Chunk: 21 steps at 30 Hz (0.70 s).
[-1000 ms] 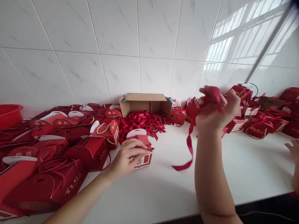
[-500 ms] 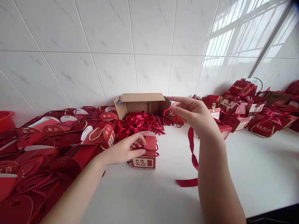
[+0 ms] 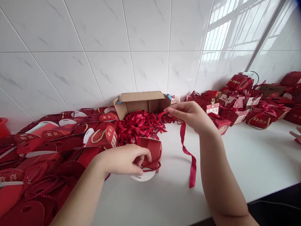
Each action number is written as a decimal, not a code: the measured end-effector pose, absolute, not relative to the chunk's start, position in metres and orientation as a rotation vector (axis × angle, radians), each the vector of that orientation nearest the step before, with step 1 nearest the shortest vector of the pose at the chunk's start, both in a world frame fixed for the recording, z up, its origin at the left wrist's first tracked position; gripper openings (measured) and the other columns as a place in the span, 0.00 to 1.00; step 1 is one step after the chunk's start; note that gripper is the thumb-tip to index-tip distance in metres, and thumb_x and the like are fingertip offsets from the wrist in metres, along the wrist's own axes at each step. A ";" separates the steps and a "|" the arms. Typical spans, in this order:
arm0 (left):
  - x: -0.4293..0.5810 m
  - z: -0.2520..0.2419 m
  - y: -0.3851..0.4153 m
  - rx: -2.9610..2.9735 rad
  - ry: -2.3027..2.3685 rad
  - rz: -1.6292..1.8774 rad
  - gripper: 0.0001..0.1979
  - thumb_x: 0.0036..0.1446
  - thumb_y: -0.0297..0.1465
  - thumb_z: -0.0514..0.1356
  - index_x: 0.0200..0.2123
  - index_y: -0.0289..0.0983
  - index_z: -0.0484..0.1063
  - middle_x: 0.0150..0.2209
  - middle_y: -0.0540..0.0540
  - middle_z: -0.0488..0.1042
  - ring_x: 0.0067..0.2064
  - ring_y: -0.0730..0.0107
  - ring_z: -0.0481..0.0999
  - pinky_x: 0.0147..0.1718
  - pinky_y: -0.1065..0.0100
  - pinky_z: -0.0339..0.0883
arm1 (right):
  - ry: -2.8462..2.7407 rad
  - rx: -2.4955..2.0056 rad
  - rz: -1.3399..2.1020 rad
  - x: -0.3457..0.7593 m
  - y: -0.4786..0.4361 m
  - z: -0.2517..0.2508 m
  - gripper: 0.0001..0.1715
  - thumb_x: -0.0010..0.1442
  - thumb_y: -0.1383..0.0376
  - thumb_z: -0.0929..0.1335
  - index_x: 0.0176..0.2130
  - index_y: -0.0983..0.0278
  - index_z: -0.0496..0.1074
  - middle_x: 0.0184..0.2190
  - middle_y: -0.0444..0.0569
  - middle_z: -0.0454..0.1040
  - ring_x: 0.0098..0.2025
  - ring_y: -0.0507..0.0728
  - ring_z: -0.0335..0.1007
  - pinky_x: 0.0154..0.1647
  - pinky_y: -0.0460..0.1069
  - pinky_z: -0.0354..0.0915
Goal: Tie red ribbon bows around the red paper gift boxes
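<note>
White-tiled wall above a pale tabletop, with 歡喜 lettering on the boxes at left

Glossy tiles (image 3: 103, 28) with grey veining carry a barred window's reflection at the upper right. Several rounded box ends among the left-hand boxes (image 3: 105, 135) read 歡喜 in pale characters. Gold lettering marks some of the right-hand boxes (image 3: 235, 116), but it is too small to read surely.

Smooth white tabletop (image 3: 254, 157) spreads from the middle toward the right, between the two groups of boxes. Its front edge slants up to the right, with a dark area beyond. Another person's hand (image 3: 296, 135) shows at the right edge.

Just in front of the loose ribbons (image 3: 141, 124) and the brown cardboard carton (image 3: 143, 96), the red box (image 3: 154, 147) sits on the tabletop, its white-faced flap (image 3: 143, 178) turned toward the front. The left hand (image 3: 133, 160) touches it, fingers bent and thumb beside the twisted red cord (image 3: 154, 168); how firmly it grips cannot be told. The right hand (image 3: 190, 116) pinches a satiny red ribbon (image 3: 192, 169) between thumb and fingers near the carton, and a long flat tail hangs down beside the forearm.
</note>
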State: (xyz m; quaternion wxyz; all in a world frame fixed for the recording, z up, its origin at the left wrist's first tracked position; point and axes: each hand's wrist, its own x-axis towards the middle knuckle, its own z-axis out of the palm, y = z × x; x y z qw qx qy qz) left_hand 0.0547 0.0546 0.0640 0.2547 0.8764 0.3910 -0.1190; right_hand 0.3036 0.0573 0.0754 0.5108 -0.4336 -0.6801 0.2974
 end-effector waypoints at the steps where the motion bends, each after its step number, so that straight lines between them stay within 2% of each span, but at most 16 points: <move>1: 0.053 0.065 0.054 2.401 1.063 -0.324 0.09 0.48 0.29 0.58 0.36 0.43 0.69 0.33 0.53 0.72 0.32 0.71 0.70 0.25 0.73 0.57 | -1.658 -1.036 0.732 0.303 0.058 0.075 0.18 0.56 0.56 0.70 0.42 0.64 0.77 0.22 0.42 0.67 0.23 0.47 0.56 0.23 0.46 0.53; 3: 0.048 0.065 0.055 2.422 1.085 -0.270 0.09 0.48 0.27 0.56 0.35 0.43 0.68 0.32 0.53 0.72 0.31 0.71 0.69 0.25 0.73 0.58 | -1.700 -1.042 0.752 0.301 0.060 0.073 0.16 0.56 0.60 0.69 0.44 0.63 0.76 0.26 0.44 0.71 0.24 0.48 0.58 0.23 0.46 0.54; 6: 0.040 0.066 0.052 2.419 1.147 0.002 0.12 0.53 0.28 0.55 0.42 0.44 0.66 0.33 0.52 0.71 0.31 0.71 0.70 0.27 0.72 0.61 | -1.723 -1.122 0.707 0.298 0.062 0.070 0.11 0.54 0.66 0.67 0.38 0.62 0.78 0.22 0.42 0.70 0.20 0.47 0.54 0.20 0.45 0.51; 8: 0.036 0.070 0.045 2.405 1.154 0.295 0.15 0.56 0.31 0.56 0.48 0.45 0.63 0.36 0.51 0.71 0.34 0.70 0.72 0.30 0.71 0.64 | -1.708 -1.200 0.659 0.297 0.063 0.070 0.14 0.51 0.70 0.66 0.36 0.62 0.78 0.18 0.40 0.66 0.17 0.46 0.50 0.18 0.45 0.48; 10: 0.033 0.077 0.034 2.363 1.055 0.506 0.18 0.57 0.33 0.58 0.51 0.47 0.62 0.37 0.50 0.71 0.38 0.69 0.74 0.35 0.71 0.67 | -1.705 -1.270 0.633 0.297 0.061 0.071 0.19 0.50 0.71 0.65 0.40 0.60 0.78 0.16 0.39 0.65 0.16 0.46 0.49 0.17 0.45 0.48; 12: 0.033 0.085 0.021 2.327 0.863 0.477 0.19 0.56 0.34 0.61 0.51 0.48 0.64 0.38 0.50 0.73 0.40 0.69 0.75 0.39 0.70 0.68 | -1.736 -1.302 0.624 0.299 0.059 0.073 0.19 0.50 0.70 0.66 0.41 0.59 0.79 0.19 0.42 0.71 0.18 0.48 0.57 0.19 0.46 0.54; 15: 0.039 0.092 0.015 2.357 0.765 0.381 0.15 0.57 0.36 0.60 0.49 0.48 0.69 0.39 0.51 0.77 0.41 0.68 0.76 0.39 0.71 0.68 | -1.840 -1.345 0.638 0.305 0.056 0.075 0.11 0.50 0.64 0.70 0.35 0.60 0.81 0.30 0.47 0.79 0.30 0.54 0.71 0.29 0.48 0.66; 17: 0.046 0.088 0.022 2.400 0.959 0.498 0.10 0.60 0.39 0.57 0.44 0.47 0.73 0.39 0.52 0.77 0.39 0.69 0.76 0.37 0.71 0.68 | -1.937 -1.418 0.677 0.309 0.056 0.076 0.09 0.50 0.62 0.71 0.33 0.59 0.82 0.32 0.47 0.80 0.34 0.56 0.73 0.31 0.48 0.68; 19: 0.054 0.077 0.034 2.408 1.197 0.551 0.12 0.60 0.42 0.54 0.40 0.45 0.74 0.39 0.51 0.77 0.36 0.68 0.75 0.33 0.70 0.67 | -2.014 -1.485 0.714 0.312 0.058 0.075 0.08 0.50 0.62 0.71 0.32 0.57 0.82 0.32 0.46 0.81 0.34 0.57 0.74 0.30 0.48 0.69; 21: 0.061 0.064 0.045 2.391 1.332 0.444 0.14 0.58 0.44 0.55 0.41 0.44 0.74 0.41 0.50 0.77 0.36 0.66 0.75 0.30 0.69 0.66 | -2.061 -1.509 0.738 0.314 0.060 0.074 0.08 0.50 0.62 0.71 0.32 0.57 0.82 0.32 0.46 0.81 0.34 0.57 0.75 0.31 0.49 0.70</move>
